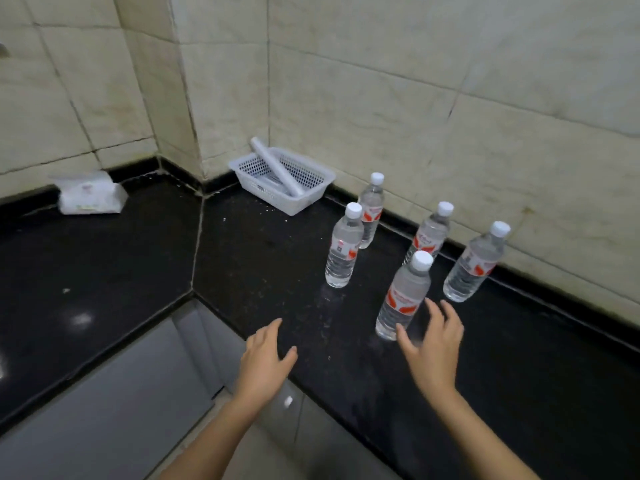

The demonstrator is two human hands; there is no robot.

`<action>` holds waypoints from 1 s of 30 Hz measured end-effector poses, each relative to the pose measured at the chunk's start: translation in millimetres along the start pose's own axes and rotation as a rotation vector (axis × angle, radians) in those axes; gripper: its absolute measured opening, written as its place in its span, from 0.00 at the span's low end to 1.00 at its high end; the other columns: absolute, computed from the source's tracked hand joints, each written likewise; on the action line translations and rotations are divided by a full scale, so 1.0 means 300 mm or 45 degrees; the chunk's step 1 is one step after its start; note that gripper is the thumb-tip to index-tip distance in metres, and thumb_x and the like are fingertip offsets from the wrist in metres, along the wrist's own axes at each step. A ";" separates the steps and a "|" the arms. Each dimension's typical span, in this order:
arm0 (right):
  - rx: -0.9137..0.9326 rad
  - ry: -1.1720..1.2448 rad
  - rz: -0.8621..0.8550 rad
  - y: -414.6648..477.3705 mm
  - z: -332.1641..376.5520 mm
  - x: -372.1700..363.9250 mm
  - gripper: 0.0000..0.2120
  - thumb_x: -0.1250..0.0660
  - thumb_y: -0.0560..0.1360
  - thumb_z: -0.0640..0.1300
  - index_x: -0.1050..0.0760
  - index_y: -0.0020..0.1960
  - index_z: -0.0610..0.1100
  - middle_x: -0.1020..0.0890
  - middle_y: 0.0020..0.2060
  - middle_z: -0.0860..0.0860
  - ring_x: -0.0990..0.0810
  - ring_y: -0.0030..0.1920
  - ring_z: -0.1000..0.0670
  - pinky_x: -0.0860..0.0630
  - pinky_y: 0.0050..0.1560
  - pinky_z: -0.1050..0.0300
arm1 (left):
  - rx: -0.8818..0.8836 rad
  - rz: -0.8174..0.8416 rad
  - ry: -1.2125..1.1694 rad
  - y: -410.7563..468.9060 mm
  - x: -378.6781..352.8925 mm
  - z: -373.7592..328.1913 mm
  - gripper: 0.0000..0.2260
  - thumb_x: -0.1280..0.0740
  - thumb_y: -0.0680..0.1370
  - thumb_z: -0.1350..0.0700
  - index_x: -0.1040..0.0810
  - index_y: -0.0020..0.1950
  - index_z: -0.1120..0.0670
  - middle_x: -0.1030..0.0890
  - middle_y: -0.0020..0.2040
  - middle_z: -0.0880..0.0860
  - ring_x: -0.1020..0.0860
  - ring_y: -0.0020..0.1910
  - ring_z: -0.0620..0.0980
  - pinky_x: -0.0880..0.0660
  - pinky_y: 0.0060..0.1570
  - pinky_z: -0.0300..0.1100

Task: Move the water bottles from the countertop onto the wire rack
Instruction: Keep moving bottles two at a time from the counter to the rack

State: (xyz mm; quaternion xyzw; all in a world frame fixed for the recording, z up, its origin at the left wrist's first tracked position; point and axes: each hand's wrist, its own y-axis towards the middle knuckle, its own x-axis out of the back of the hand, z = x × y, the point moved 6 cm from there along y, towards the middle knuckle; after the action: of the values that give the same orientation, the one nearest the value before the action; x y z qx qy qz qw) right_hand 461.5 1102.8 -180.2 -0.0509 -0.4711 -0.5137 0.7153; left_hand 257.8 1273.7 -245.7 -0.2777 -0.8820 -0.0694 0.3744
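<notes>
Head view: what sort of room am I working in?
Probably a kitchen: a black polished stone countertop wrapping a corner, beige tiled walls, and grey cabinet fronts below.

a: the back bottle, all in view?
b: no, the bottle ahead covers its lower side. label print too small to read.
a: countertop?
b: cut off left and right.
</notes>
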 end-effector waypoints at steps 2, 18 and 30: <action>-0.102 0.105 -0.074 0.080 -0.020 -0.017 0.35 0.24 0.63 0.39 0.35 0.65 0.33 0.33 0.63 0.30 0.35 0.65 0.32 0.37 0.64 0.39 | -0.055 -0.013 0.027 0.091 0.010 -0.062 0.27 0.37 0.76 0.50 0.42 0.72 0.53 0.34 0.70 0.54 0.38 0.69 0.54 0.39 0.67 0.47; -0.415 0.346 0.046 0.403 -0.108 -0.274 0.35 0.24 0.61 0.47 0.35 0.64 0.48 0.29 0.54 0.49 0.26 0.57 0.45 0.34 0.51 0.58 | -0.236 0.138 -0.179 0.578 -0.117 -0.328 0.41 0.29 0.69 0.46 0.49 0.74 0.53 0.39 0.73 0.55 0.42 0.71 0.54 0.40 0.68 0.50; -0.710 0.189 -0.338 0.314 -0.063 -0.269 0.36 0.24 0.61 0.44 0.35 0.65 0.47 0.31 0.53 0.54 0.31 0.51 0.57 0.34 0.50 0.60 | -0.492 0.353 -0.329 0.778 -0.187 -0.435 0.36 0.25 0.65 0.54 0.37 0.69 0.54 0.30 0.65 0.56 0.31 0.65 0.56 0.32 0.62 0.54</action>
State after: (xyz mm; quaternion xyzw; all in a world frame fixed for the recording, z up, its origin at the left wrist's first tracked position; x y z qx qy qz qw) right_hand 544.7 1191.7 -210.5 -0.1456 -0.2612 -0.7144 0.6327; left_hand 497.1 1401.3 -212.3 -0.4686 -0.8465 -0.1487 0.2045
